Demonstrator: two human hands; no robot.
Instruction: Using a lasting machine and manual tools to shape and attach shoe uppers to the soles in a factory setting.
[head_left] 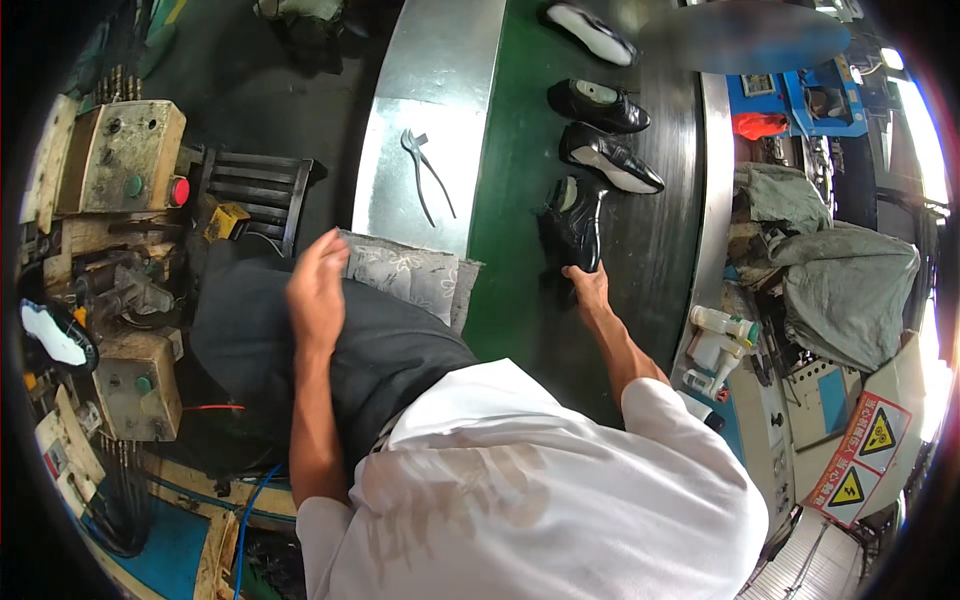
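My right hand [588, 287] grips the lower end of a black leather shoe [575, 225] on the dark conveyor belt [540, 340]. Beyond it on the belt lie three more black shoes: one on its side with a pale sole [612, 163], one upright [603, 105], and one sole-up at the far end [592, 35]. My left hand [317, 285] hovers over my lap, fingers extended and slightly blurred, with nothing visible in it. Beside it a worn grey patterned cloth [405, 275] covers the near end of the metal ledge. Metal pincers [413, 145] lie on that ledge [385, 200].
At left stand worn machine boxes with a red button [179, 191], and another shoe with a pale sole [55, 335]. A dark slatted stool or rack [255, 195] is beside them. Right of the belt's metal rail [712, 180] are cloth-covered equipment [850, 290] and a clear-and-white fitting [718, 345].
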